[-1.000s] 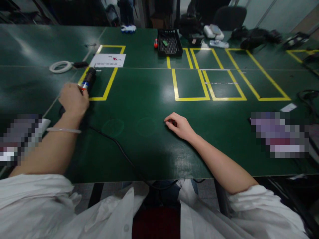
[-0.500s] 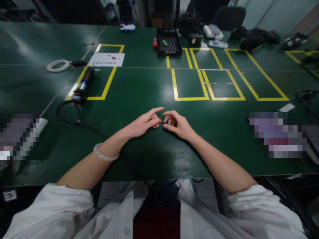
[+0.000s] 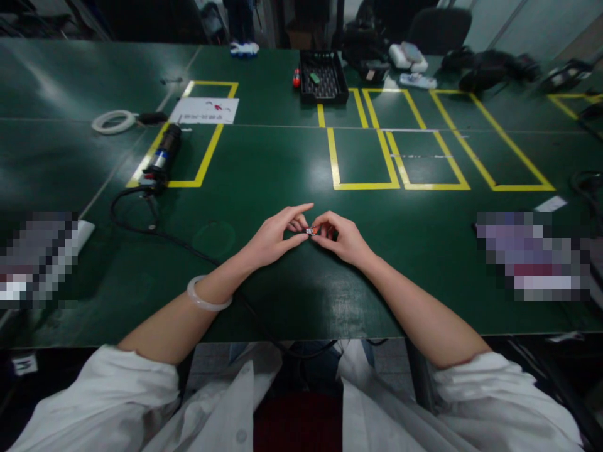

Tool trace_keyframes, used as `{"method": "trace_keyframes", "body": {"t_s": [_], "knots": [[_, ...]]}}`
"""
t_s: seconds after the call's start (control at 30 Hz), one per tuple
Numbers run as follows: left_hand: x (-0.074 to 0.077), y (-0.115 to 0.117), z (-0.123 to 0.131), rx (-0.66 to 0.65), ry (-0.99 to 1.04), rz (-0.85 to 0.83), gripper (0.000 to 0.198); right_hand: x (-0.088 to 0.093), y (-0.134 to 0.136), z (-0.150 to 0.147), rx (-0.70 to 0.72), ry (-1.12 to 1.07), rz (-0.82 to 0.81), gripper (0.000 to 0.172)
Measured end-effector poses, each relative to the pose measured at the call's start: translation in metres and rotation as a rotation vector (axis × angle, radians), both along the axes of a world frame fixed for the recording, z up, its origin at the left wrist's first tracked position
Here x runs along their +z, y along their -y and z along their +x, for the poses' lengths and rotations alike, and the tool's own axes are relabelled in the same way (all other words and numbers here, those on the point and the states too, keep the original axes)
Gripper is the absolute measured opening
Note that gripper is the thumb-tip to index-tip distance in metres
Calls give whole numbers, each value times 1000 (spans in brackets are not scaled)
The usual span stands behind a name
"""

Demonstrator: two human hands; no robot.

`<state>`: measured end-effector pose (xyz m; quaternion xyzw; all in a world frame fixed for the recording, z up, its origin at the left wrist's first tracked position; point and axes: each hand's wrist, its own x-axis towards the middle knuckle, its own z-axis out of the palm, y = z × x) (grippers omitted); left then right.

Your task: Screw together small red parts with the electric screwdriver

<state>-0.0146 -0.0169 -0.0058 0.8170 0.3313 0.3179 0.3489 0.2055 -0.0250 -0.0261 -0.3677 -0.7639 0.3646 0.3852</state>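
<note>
A tiny orange and silver-white piece (image 3: 311,231), too small to name, is pinched between the thumb and fingers of my right hand (image 3: 343,238). My left hand (image 3: 276,235) is just to the left of it, its thumb and fingers apart and its index finger stretched out above the piece. The left thumb tip lies close to the piece; whether it touches cannot be made out. Both hands are over the green table (image 3: 282,295), and a pale bracelet (image 3: 208,295) circles my left wrist.
A black cylindrical tool (image 3: 164,150) with a cable lies left, near a coil of white tubing (image 3: 113,122) and a printed sheet (image 3: 207,110). A black tray (image 3: 325,97) holding a green piece stands at the back, a red item (image 3: 296,78) beside it. Yellow tape (image 3: 365,186) marks rectangles.
The small piece has passed from my left fingers to my right ones. My left thumb and fingers have spread apart, and my right fingertips have closed on the piece.
</note>
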Motion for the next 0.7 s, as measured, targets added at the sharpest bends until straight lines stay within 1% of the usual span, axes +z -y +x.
{"method": "trace_keyframes", "body": {"t_s": [0.1,0.3,0.37,0.47,0.53,0.6,0.7], "knots": [[3,3,1,17,-35,106,51,-1,0,0,-1,4,-2,13],[7,8,3,57,-104,249,48,-1,0,-1,-2,7,-13,13],[8,9,4,63,-114,279,47,-2,0,-1,6,-9,-21,15],[7,10,3,69,-126,281,44,-3,0,-1,17,-58,-59,15],[6,10,3,71,-129,274,37,-4,-1,-1,20,-94,-117,16],[7,10,4,65,-138,275,25,-4,-2,-1,27,-131,-189,18],[8,10,4,50,-141,285,13,-4,-2,-2,39,-204,-261,24]]}}
